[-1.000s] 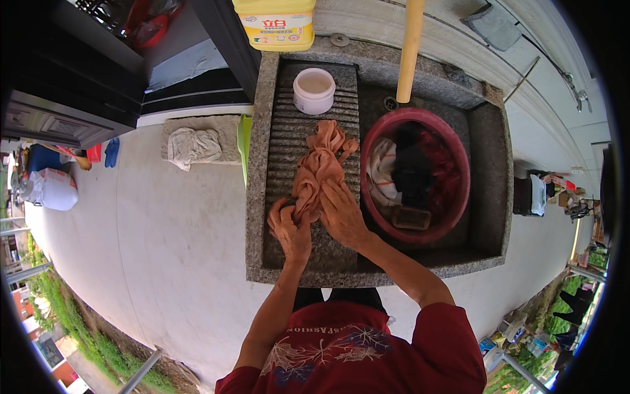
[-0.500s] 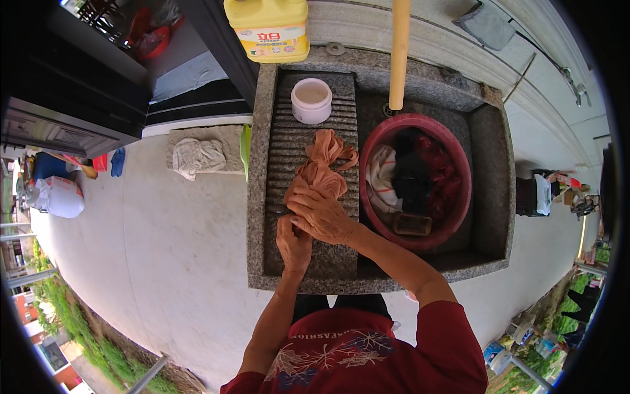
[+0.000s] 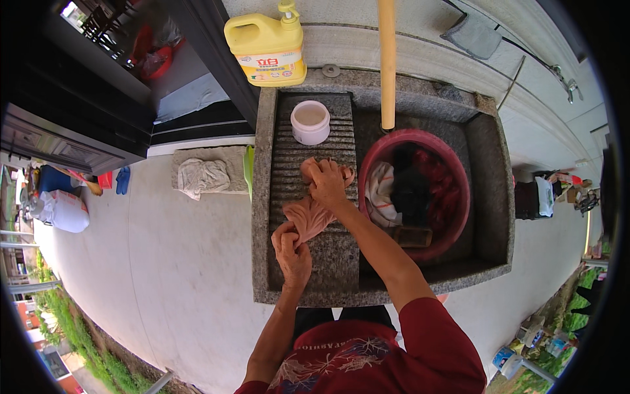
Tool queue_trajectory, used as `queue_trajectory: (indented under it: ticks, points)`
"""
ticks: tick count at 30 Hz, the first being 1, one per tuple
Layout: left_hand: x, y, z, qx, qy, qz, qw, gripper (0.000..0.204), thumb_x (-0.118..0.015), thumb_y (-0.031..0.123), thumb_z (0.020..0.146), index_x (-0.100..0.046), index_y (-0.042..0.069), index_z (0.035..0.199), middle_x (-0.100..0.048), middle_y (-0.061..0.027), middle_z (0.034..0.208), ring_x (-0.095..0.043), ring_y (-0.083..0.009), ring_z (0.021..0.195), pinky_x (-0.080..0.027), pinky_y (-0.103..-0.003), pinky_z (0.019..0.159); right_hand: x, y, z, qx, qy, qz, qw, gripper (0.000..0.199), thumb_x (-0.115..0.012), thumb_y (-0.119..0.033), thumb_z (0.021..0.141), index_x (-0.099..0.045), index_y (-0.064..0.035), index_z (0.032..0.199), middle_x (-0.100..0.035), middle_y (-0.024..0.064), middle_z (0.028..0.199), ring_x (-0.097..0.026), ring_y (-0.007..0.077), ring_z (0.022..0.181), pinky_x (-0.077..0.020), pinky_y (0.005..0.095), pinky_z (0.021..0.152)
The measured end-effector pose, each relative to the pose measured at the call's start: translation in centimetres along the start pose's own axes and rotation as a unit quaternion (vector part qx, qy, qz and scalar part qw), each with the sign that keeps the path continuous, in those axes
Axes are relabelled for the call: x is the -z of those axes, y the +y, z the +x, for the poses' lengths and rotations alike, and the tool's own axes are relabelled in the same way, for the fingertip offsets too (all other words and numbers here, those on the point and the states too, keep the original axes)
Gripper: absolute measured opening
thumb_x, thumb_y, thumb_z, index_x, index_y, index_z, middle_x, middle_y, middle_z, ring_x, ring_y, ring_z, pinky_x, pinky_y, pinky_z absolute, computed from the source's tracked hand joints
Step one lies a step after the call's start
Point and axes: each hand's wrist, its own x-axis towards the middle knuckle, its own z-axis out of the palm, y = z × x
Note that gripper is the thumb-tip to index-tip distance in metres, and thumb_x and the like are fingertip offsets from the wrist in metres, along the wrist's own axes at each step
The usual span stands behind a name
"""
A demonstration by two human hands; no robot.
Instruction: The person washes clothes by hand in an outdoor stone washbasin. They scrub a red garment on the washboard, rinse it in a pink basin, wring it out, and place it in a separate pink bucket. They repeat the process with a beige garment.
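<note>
A wet, salmon-coloured cloth garment [image 3: 311, 215] lies bunched along the ridged stone washboard [image 3: 282, 172]. My left hand [image 3: 291, 255] grips its near end, fingers curled round the fabric. At the far end my right hand [image 3: 327, 186] presses down on the cloth with bent fingers, bunching it against the ridges. Beyond it on the washboard stands a small round pale-pink tub [image 3: 310, 134] with whitish contents. To the right, in the sink basin, a red plastic tub [image 3: 467, 197] holds dark and red clothes, a white cloth [image 3: 382, 192] with stripes and a brown scrubbing brush [image 3: 413, 237].
The stone sink [image 3: 433, 284] has a raised rim all round. A yellow pump jug [image 3: 272, 62] stands at its far left. A wooden pole [image 3: 388, 65] reaches down into the basin. A crumpled cloth [image 3: 202, 177] lies on a mat at left, near a dark door [image 3: 72, 141].
My right hand has moved away from my left, to the garment's far end. The cloth now stretches between my hands. The view has shifted slightly.
</note>
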Motion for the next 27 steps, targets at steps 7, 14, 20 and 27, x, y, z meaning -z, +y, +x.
queue_trajectory:
  ticks: [7, 14, 20, 27]
  points:
    - [1.6, 1.8, -0.3, -0.127, -0.159, 0.122, 0.972, 0.029, -0.068, -0.003, 0.066, -0.050, 0.009, 0.086, -0.055, -0.0086, 0.113, -0.050, -0.0304, 0.102, -0.039, -0.043, 0.080, 4.2, 1.1, -0.2, -0.092, 0.052, 0.145, 0.984, 0.027, -0.060, -0.012, 0.074, -0.058, -0.0111, 0.101, -0.052, 0.0099, 0.097, -0.048, 0.0301, 0.087, -0.0402, 0.0434, 0.083]
    - [-0.7, -0.1, -2.2, 0.056, -0.153, 0.057, 0.985, 0.065, -0.071, 0.021, 0.077, -0.037, 0.008, 0.131, -0.023, -0.0166, 0.147, -0.031, -0.0344, 0.130, -0.028, -0.052, 0.100, 2.9, -0.1, -1.3, -0.002, 0.049, -0.077, 0.996, 0.021, -0.067, -0.018, 0.072, -0.052, -0.0092, 0.085, -0.050, 0.0091, 0.089, -0.049, 0.0271, 0.085, -0.0380, 0.0421, 0.080]
    - [-1.5, -2.4, -3.1, 0.022, -0.315, 0.265, 0.911, 0.079, -0.052, 0.040, 0.089, -0.011, 0.006, 0.147, -0.011, -0.0149, 0.152, -0.009, -0.0318, 0.141, -0.009, -0.058, 0.108, 4.0, -6.8, -5.3, 0.180, 0.032, 0.122, 0.976, 0.020, -0.066, -0.009, 0.071, -0.046, -0.0092, 0.071, -0.043, 0.0060, 0.055, -0.046, 0.0218, 0.045, -0.0415, 0.0349, 0.047]
    - [-3.2, -2.4, -3.0, -0.011, -0.267, 0.249, 0.931, 0.069, -0.044, 0.038, 0.094, -0.014, 0.005, 0.146, -0.017, -0.0116, 0.152, -0.016, -0.0268, 0.141, -0.006, -0.060, 0.108, 2.1, -1.5, 1.1, 0.089, 0.195, -0.084, 0.973, 0.020, -0.066, -0.013, 0.073, -0.048, -0.0094, 0.063, -0.044, 0.0067, 0.058, -0.048, 0.0239, 0.055, -0.0400, 0.0390, 0.057]
